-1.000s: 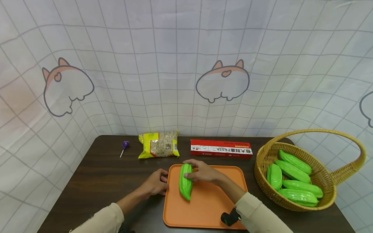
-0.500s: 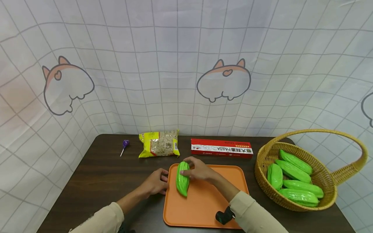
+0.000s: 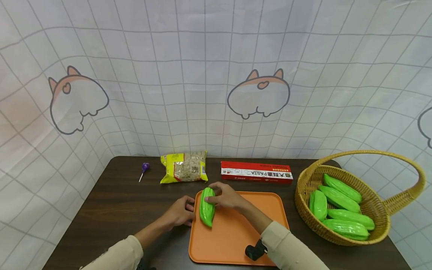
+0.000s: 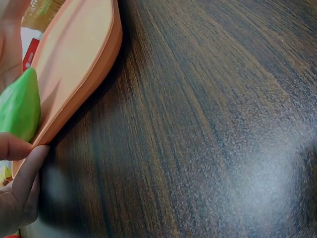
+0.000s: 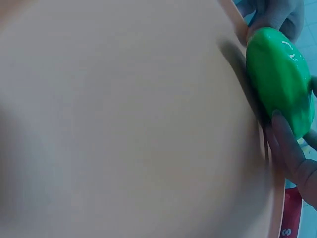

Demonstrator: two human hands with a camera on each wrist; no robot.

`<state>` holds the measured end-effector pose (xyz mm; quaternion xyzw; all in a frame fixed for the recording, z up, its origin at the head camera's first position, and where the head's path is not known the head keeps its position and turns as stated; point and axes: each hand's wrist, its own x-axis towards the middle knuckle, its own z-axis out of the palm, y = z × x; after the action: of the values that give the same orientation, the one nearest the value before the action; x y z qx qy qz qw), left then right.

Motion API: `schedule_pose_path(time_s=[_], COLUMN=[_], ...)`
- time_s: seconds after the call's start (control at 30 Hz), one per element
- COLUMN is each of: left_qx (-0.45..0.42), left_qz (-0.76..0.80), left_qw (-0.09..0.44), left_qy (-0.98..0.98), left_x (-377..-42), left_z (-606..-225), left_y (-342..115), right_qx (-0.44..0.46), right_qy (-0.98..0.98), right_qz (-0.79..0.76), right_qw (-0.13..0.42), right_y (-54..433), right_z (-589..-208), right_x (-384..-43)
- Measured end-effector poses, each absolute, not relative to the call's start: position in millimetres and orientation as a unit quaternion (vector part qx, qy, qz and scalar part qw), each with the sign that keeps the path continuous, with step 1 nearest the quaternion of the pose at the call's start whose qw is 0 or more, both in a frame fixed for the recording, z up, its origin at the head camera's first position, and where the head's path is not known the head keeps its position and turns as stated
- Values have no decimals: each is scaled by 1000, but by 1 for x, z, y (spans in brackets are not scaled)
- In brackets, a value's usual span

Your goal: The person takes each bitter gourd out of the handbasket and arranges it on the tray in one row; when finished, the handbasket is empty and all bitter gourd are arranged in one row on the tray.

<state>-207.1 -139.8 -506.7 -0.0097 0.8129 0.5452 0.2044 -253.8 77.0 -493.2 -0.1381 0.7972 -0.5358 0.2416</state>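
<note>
A bright green, ridged, tapering gourd (image 3: 206, 214) is at the left side of the orange tray (image 3: 233, 240), its pointed end towards the person. My right hand (image 3: 227, 196) holds its far end between thumb and fingers. In the right wrist view, the gourd (image 5: 275, 74) lies along the tray edge, with a thumb or finger against its side. My left hand (image 3: 179, 212) pinches the tray's left rim, as the left wrist view shows with thumb and fingers (image 4: 29, 168) on either side of the edge.
A wicker basket (image 3: 384, 225) with several more green gourds stands at the right. Along the back lie a purple lollipop (image 3: 145, 167), a yellow-ended bag (image 3: 185, 167) of grainy food and a red pasta box (image 3: 256, 172). Behind the dark wooden table (image 3: 111, 210) hangs a checked cloth.
My right hand has moved the gourd leftwards over the tray, close to its left rim. My left hand has stayed on the rim.
</note>
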Motion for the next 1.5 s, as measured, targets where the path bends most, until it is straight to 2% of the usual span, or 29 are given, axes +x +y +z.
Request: schedule_pose_path(time_s=[1.5], left_qx=[-9], left_qz=[545], left_qw=[209], left_qy=[812], left_x=[-209], left_z=[-508], left_y=[-140], right_qx=[-117], right_qy=[808], right_qz=[-534], right_qw=[219], right_y=[80], right_z=[-493], right_x=[-254])
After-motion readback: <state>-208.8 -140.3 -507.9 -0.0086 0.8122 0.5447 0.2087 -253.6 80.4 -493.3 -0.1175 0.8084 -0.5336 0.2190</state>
